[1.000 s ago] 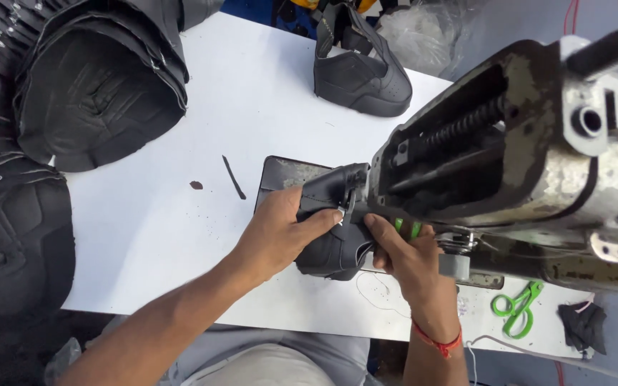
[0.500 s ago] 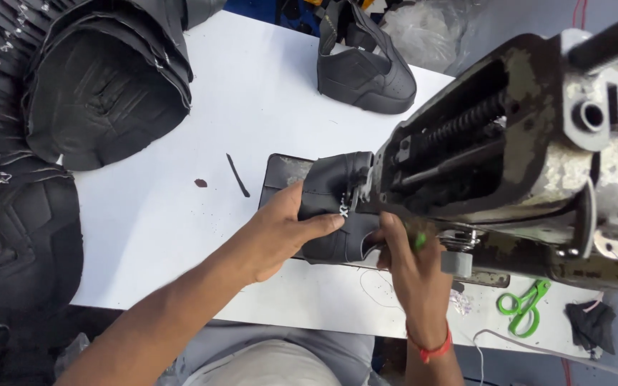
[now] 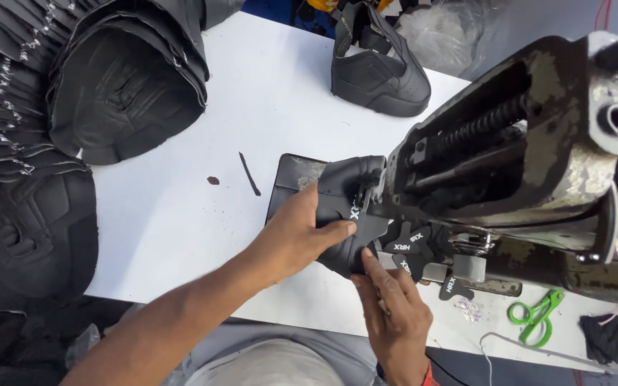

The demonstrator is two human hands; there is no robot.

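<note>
Compared with a second ago, the black shoe upper [image 3: 345, 214] is pressed flatter by the left hand [image 3: 298, 232], fingers together, while small black labels [image 3: 405, 246] at its 3 o'clock are now uncovered as the right hand [image 3: 395, 314] is drawn back, fingers loosely together on the upper's edge.

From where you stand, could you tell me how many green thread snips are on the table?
1: the green thread snips lie at the table's right end, below the sewing machine. Others may be hidden behind it.

Bare forearms, one red wrist band

No sleeves are seen on either forearm; the left hand [image 3: 291, 239] is left unadorned, while a thin red band is worn at the wrist of the right hand [image 3: 395, 322] (only partly visible at the frame's lower edge). Light grey clothing is glimpsed below.
</note>
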